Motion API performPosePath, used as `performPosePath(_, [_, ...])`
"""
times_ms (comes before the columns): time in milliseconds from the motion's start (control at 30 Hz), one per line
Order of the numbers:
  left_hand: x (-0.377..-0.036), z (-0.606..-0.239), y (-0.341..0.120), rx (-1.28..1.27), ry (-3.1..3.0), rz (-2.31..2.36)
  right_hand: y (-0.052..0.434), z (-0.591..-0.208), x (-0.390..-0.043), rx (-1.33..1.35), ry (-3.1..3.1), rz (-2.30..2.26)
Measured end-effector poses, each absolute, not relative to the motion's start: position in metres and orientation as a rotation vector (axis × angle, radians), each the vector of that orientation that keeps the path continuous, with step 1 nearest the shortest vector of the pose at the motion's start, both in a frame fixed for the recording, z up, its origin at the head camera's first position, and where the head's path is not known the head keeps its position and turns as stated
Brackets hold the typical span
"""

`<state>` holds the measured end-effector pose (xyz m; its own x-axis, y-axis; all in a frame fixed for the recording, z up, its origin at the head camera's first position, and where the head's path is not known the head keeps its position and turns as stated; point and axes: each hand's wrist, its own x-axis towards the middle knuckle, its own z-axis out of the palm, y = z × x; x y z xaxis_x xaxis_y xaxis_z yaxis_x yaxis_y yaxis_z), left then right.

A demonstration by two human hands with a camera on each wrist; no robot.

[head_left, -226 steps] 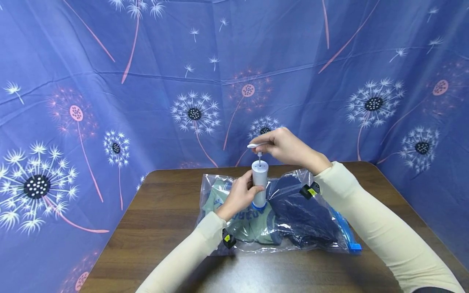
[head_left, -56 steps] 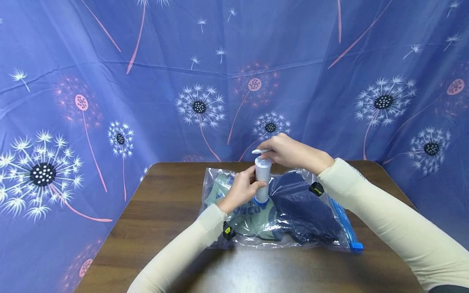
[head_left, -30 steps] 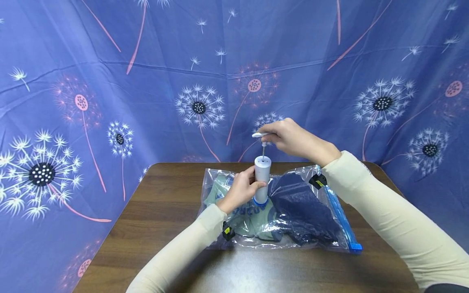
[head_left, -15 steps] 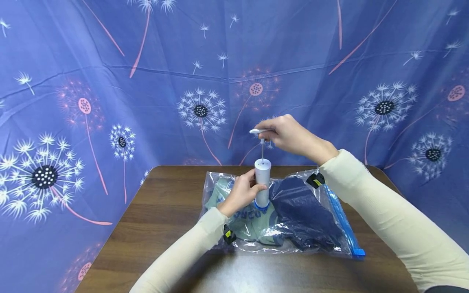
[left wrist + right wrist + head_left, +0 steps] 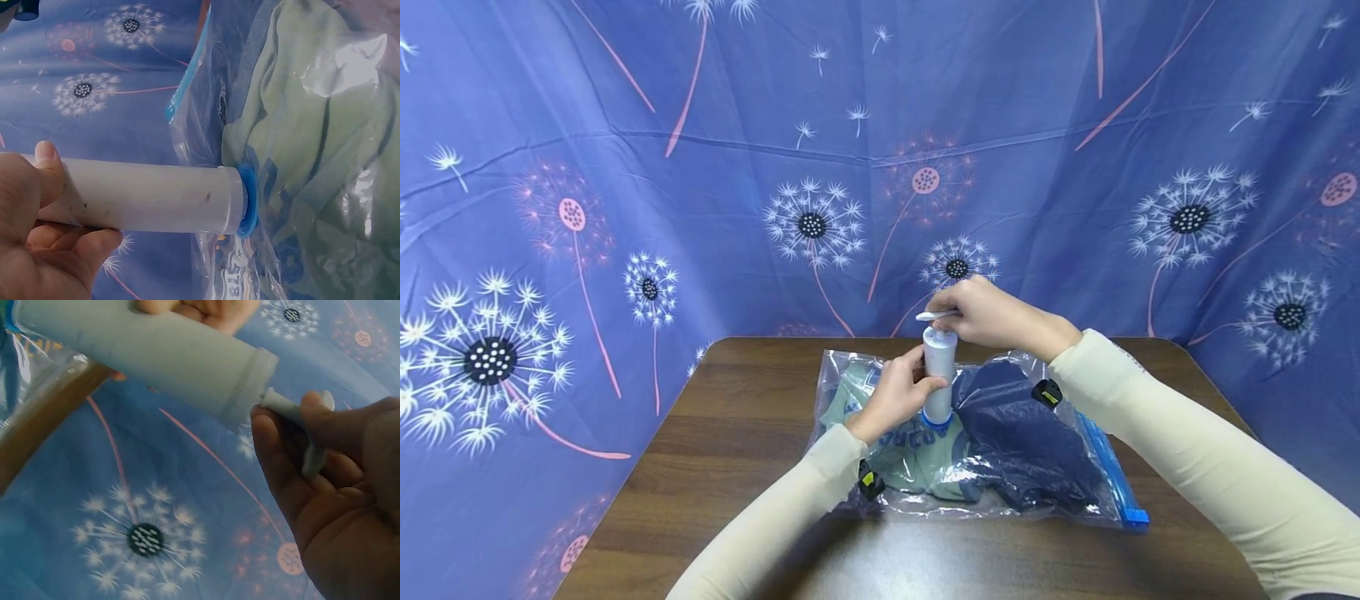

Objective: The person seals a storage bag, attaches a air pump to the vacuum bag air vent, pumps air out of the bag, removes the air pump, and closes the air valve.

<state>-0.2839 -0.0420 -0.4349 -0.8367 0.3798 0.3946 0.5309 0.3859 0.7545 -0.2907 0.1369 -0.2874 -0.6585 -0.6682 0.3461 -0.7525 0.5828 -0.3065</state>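
A white hand pump stands nearly upright on the blue valve of a clear vacuum storage bag. My left hand grips the pump's barrel around its middle. With my right hand I hold the pump's white T-shaped handle, fingers curled around it, low and close above the barrel's top. Inside the bag lie a green garment with blue lettering and a dark navy garment. The left wrist view shows the barrel's lower end meeting the valve.
The bag lies flat on a brown wooden table. Along its right side runs a blue zip seal with a blue slider at the near corner. A blue dandelion-print curtain hangs behind the table and at both sides.
My right hand has pulled the handle up, then pushed it down, so the metal rod seen half a second ago is hidden now. My left hand keeps its grip on the barrel.
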Motion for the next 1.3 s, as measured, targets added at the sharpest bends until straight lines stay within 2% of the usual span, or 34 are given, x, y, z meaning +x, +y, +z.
performPosePath(467, [-0.283,-0.437,-0.041,-0.819,-2.478,-1.453,0.141,-0.291,-0.288,1.205,-2.615,0.672])
performPosePath(1000, [-0.280,-0.434,-0.039,-0.772,-2.495,-1.448,0.147,-0.202,-0.272,1.164,-2.347,0.651])
performPosePath(1300, [-0.279,-0.433,-0.038,-0.776,-2.487,-1.455,0.145,-0.208,-0.271,1.181,-2.367,0.648])
